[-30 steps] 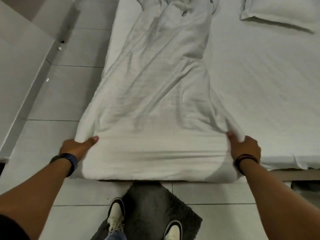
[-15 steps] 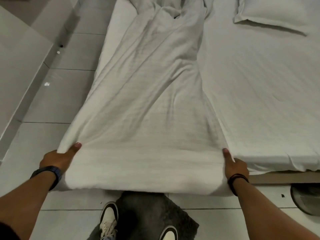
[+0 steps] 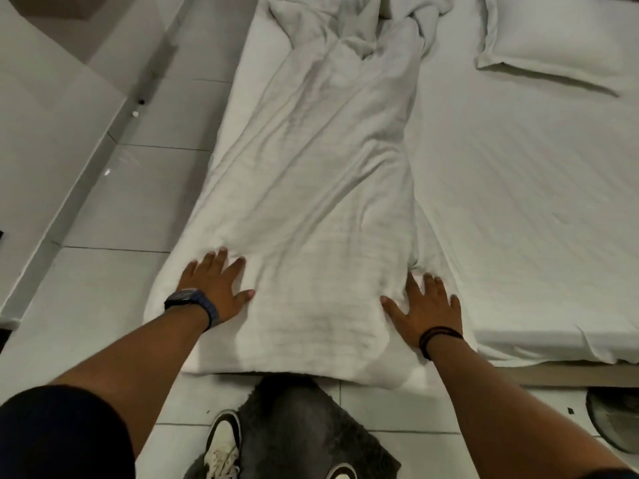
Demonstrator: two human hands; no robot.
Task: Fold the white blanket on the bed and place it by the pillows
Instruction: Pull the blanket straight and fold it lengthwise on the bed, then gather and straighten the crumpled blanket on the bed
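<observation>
No legible text, labels or numbers observed; the watch (image 3: 189, 299) face looks too dark to read.

One head-worn camera at the foot of the bed (image 3: 518, 202) looks steeply down and forward along it, close above the outstretched arms, shoes below.

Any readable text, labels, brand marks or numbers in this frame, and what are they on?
None readable. The watch on the left wrist shows a dark face, nothing legible. The shoes, white blanket, pillow and dark rug show no visible print.
</observation>
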